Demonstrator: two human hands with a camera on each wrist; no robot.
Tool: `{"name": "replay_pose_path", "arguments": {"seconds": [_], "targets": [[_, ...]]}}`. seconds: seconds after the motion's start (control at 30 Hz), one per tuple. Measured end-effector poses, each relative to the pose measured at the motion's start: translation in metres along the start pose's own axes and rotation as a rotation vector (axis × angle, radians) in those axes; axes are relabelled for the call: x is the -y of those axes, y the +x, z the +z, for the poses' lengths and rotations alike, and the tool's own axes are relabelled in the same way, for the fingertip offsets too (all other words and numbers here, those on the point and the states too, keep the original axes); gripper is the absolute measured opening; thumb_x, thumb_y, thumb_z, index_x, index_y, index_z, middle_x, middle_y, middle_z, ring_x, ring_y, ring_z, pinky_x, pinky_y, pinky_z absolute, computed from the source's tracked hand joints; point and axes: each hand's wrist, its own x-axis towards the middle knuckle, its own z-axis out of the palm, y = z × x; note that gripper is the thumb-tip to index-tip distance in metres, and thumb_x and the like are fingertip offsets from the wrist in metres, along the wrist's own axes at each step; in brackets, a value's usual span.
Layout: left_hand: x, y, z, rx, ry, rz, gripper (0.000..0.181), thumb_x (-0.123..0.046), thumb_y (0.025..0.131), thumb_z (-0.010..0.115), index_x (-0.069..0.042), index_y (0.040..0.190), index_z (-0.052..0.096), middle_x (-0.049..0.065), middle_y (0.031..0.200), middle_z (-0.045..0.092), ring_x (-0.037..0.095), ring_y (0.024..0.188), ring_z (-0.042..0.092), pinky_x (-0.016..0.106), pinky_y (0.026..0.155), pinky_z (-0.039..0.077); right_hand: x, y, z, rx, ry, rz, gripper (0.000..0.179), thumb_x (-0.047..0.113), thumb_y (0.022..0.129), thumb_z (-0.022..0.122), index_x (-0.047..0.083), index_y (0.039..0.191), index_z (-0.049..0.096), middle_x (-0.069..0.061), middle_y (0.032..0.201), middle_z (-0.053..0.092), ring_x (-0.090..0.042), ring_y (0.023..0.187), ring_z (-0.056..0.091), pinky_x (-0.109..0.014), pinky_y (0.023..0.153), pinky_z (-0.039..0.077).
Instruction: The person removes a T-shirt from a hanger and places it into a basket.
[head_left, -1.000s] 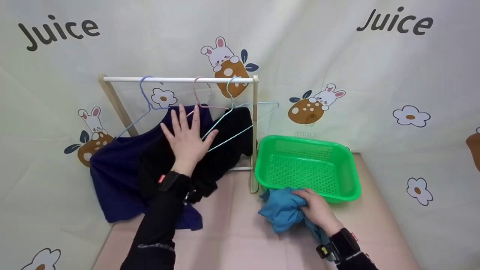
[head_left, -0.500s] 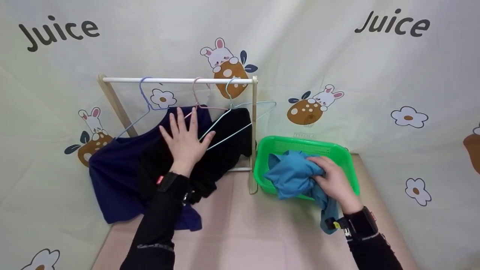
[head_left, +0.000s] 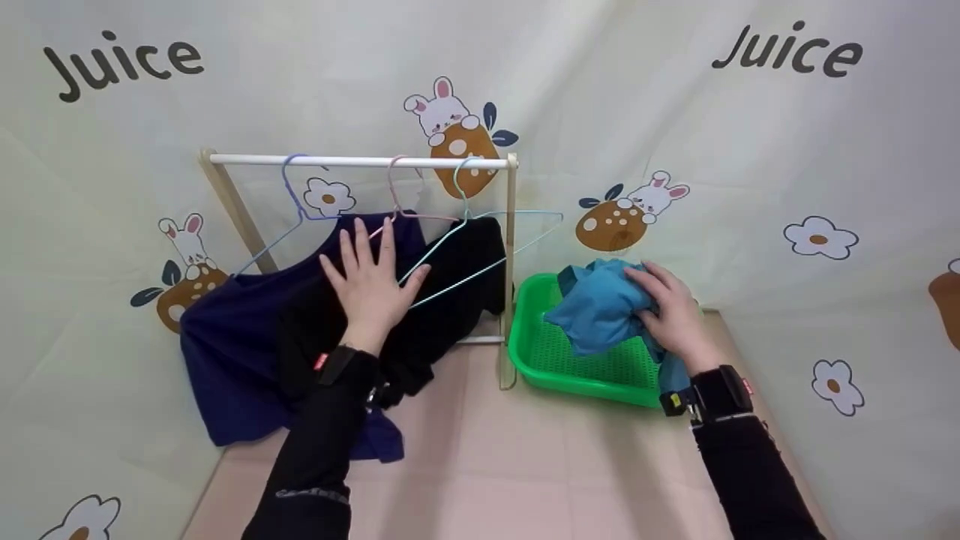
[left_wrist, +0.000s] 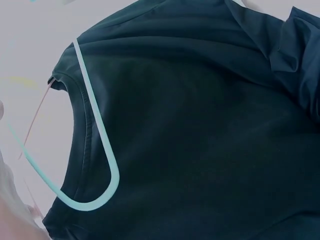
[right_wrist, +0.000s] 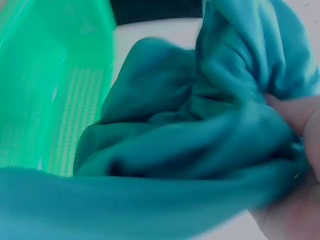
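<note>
My right hand grips a bunched blue garment, held above the green basket. Folds of the garment fill much of the right wrist view. My left hand has its fingers spread over a black shirt on the rack. Whether the palm presses on the shirt, I cannot tell. Beside the left thumb runs a light-blue hanger, which hooks over the rail with no garment on it. In the left wrist view this hanger crosses the shirt's neckline.
A rack with a white rail and wooden posts stands at the back left. On it, a purple-blue hanger and a pink hanger bear the navy shirt and the black one. Pink cloth covers the table; a printed curtain hangs behind.
My right hand has lifted the blue garment from in front of the basket, up and back over it. The left hand has stayed nearly still; the light-blue hanger has swung slightly.
</note>
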Motion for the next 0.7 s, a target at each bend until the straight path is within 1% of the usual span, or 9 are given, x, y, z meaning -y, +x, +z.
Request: {"name": "replay_pose_path", "arguments": {"seconds": [0.1, 0.23, 0.37, 0.43, 0.57, 0.7], "targets": [[-0.001, 0.001, 0.0, -0.004, -0.011, -0.004, 0.092, -0.077, 0.089, 0.04, -0.028, 0.16, 0.007, 0.017, 0.164, -0.001, 0.039, 0.149, -0.004, 0.065, 0.108, -0.014, -0.009, 0.001, 0.004, 0.04, -0.043, 0.03, 0.062, -0.005, 0.087, 0.069, 0.004, 0.144, 0.048, -0.028, 0.15, 0.035, -0.05, 0.134, 0.034, -0.063, 0.107, 0.027], [-0.002, 0.002, 0.0, -0.007, -0.027, -0.007, 0.092, -0.076, 0.09, 0.041, -0.027, 0.16, 0.009, 0.017, 0.164, 0.0, 0.039, 0.149, -0.003, 0.066, 0.109, -0.013, -0.013, -0.002, 0.008, 0.07, -0.034, 0.084, 0.061, 0.003, 0.091, 0.069, 0.003, 0.147, 0.044, -0.027, 0.151, 0.034, -0.049, 0.136, 0.032, -0.063, 0.108, 0.025], [-0.004, 0.005, -0.002, -0.007, -0.053, -0.013, 0.091, -0.074, 0.09, 0.042, -0.025, 0.16, 0.011, 0.018, 0.164, 0.004, 0.039, 0.149, 0.0, 0.065, 0.111, -0.008, -0.016, -0.009, 0.013, 0.095, -0.028, 0.099, 0.061, 0.009, 0.093, 0.068, 0.001, 0.148, 0.042, -0.028, 0.152, 0.034, -0.048, 0.137, 0.032, -0.062, 0.108, 0.026], [-0.006, 0.006, -0.004, -0.009, -0.077, -0.014, 0.091, -0.072, 0.091, 0.044, -0.022, 0.16, 0.014, 0.019, 0.163, 0.009, 0.038, 0.149, 0.004, 0.063, 0.112, -0.006, -0.017, -0.013, 0.017, 0.105, -0.035, 0.103, 0.061, 0.011, 0.094, 0.068, 0.001, 0.148, 0.041, -0.028, 0.152, 0.034, -0.048, 0.137, 0.032, -0.062, 0.108, 0.026], [-0.009, 0.011, -0.008, -0.022, -0.115, -0.008, 0.088, -0.066, 0.094, 0.046, -0.012, 0.158, 0.021, 0.021, 0.16, 0.021, 0.036, 0.148, 0.014, 0.06, 0.115, -0.001, -0.019, -0.02, 0.025, 0.129, -0.039, 0.117, 0.063, 0.018, 0.095, 0.067, 0.001, 0.149, 0.039, -0.028, 0.152, 0.033, -0.048, 0.138, 0.031, -0.062, 0.109, 0.026], [-0.01, 0.017, -0.01, -0.063, -0.143, 0.002, 0.083, -0.059, 0.096, 0.048, -0.003, 0.154, 0.029, 0.022, 0.153, 0.035, 0.037, 0.143, 0.028, 0.055, 0.117, 0.006, -0.02, -0.025, 0.032, 0.159, -0.032, 0.119, 0.064, 0.021, 0.096, 0.066, 0.002, 0.15, 0.038, -0.028, 0.152, 0.033, -0.048, 0.139, 0.03, -0.062, 0.109, 0.025]]}}
